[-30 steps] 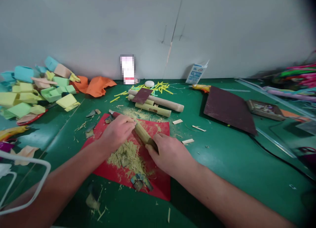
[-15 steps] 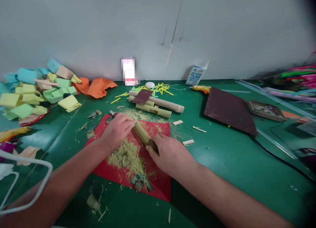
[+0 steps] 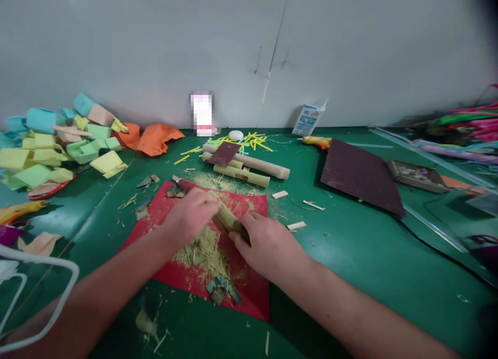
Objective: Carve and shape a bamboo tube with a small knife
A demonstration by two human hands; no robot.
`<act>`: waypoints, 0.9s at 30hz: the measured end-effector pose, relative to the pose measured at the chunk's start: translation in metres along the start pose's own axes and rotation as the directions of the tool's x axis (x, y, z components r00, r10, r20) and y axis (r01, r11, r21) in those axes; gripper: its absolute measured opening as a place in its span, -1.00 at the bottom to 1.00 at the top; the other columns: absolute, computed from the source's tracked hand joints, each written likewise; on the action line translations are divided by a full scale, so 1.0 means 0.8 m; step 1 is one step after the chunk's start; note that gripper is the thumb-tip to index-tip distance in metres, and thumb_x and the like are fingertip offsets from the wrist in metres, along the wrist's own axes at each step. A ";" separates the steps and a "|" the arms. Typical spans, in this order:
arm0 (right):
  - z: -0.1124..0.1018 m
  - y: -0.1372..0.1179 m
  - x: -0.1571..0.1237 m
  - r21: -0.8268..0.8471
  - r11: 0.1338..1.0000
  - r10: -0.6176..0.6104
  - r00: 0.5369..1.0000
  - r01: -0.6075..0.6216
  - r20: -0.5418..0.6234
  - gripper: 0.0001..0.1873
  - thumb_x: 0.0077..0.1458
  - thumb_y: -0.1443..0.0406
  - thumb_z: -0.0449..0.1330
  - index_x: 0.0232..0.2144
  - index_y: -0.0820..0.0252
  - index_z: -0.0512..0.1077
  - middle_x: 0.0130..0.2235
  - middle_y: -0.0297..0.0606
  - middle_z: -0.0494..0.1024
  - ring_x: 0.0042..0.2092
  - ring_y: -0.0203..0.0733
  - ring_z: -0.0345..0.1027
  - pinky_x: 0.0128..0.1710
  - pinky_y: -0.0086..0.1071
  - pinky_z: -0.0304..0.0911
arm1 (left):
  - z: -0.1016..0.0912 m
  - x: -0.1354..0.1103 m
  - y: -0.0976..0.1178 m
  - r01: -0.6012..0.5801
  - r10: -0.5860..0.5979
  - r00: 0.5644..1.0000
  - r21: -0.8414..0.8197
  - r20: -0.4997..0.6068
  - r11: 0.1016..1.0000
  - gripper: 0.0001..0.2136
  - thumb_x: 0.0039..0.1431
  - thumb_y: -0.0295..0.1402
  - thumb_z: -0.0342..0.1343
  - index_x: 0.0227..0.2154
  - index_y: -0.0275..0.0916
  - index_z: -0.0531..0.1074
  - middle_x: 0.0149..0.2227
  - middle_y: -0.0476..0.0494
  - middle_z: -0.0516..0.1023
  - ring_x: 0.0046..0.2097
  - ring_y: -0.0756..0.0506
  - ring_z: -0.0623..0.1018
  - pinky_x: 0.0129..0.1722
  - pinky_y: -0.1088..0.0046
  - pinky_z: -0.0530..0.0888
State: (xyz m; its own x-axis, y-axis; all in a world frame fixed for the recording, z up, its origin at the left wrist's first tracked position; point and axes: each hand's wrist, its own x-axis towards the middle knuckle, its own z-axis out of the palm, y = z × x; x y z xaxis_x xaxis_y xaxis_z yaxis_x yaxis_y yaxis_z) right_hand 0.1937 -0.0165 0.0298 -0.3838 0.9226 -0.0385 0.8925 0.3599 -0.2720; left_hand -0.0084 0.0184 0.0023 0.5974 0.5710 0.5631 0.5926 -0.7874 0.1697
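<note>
My right hand (image 3: 272,240) is wrapped around the near end of a pale bamboo tube (image 3: 229,217), which slants away over a red sheet (image 3: 254,291). On the tube's far end, my left hand (image 3: 194,213) presses with curled fingers; whatever they pinch is hidden and the fingertips are blurred. Beneath the tube lies a heap of pale dust and shavings (image 3: 208,252), with dark scraps (image 3: 222,290) at its near side. A tool with a metal tip and dark red handle (image 3: 182,183) rests on the sheet just beyond my left hand.
Several bamboo tubes (image 3: 264,167) lie behind the sheet, a small brown square (image 3: 224,153) on top. To the right are a large dark brown sheet (image 3: 360,177) and a shallow tray (image 3: 418,176). Folded paper pieces (image 3: 46,151) are piled left. A white frame (image 3: 66,297) stands near left.
My left hand has slid a little right along the tube, towards my right hand. More of the dark red handle shows behind it. The right hand keeps its hold.
</note>
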 end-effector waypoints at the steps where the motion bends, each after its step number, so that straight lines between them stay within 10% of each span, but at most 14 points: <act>1: 0.000 0.000 0.000 -0.005 1.000 0.001 1.000 -0.001 -0.002 -0.79 0.17 0.20 0.07 -0.37 0.22 0.39 -0.36 -0.20 0.51 -0.37 -0.18 0.37 -0.49 -0.34 -0.11 | -0.001 0.000 -0.001 0.019 -0.018 0.999 0.033 -0.026 0.999 -0.83 0.31 -0.44 -0.02 -0.24 -0.30 0.48 -0.26 -0.18 0.52 -0.18 -0.11 0.44 -0.17 0.30 0.43; 21: 0.003 0.003 0.000 0.012 1.000 0.011 1.000 -0.010 -0.006 -0.77 0.16 0.18 0.07 -0.38 0.22 0.40 -0.39 -0.22 0.50 -0.40 -0.19 0.35 -0.50 -0.34 -0.17 | -0.011 0.004 -0.018 0.028 -0.027 1.000 0.101 -0.008 0.995 -0.82 0.29 -0.44 0.02 -0.16 -0.31 0.51 -0.16 -0.19 0.56 -0.13 -0.13 0.43 -0.15 0.26 0.45; 27: 0.003 0.003 0.000 0.023 1.000 0.002 1.000 -0.001 -0.013 -0.79 0.16 0.21 0.07 -0.32 0.22 0.41 -0.33 -0.20 0.53 -0.37 -0.18 0.38 -0.48 -0.34 -0.11 | -0.007 0.002 0.001 -0.174 0.166 0.981 0.081 0.102 0.981 -0.76 0.31 -0.47 -0.04 -0.06 -0.38 0.46 -0.07 -0.23 0.55 -0.02 -0.16 0.43 -0.02 0.22 0.47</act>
State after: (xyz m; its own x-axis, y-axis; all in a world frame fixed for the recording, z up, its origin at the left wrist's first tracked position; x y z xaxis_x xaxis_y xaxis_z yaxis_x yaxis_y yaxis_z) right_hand 0.1952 -0.0162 0.0267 -0.3792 0.9249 -0.0262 0.8872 0.3554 -0.2941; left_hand -0.0100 0.0172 0.0077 0.7394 0.4534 0.4977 0.5214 -0.8533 0.0028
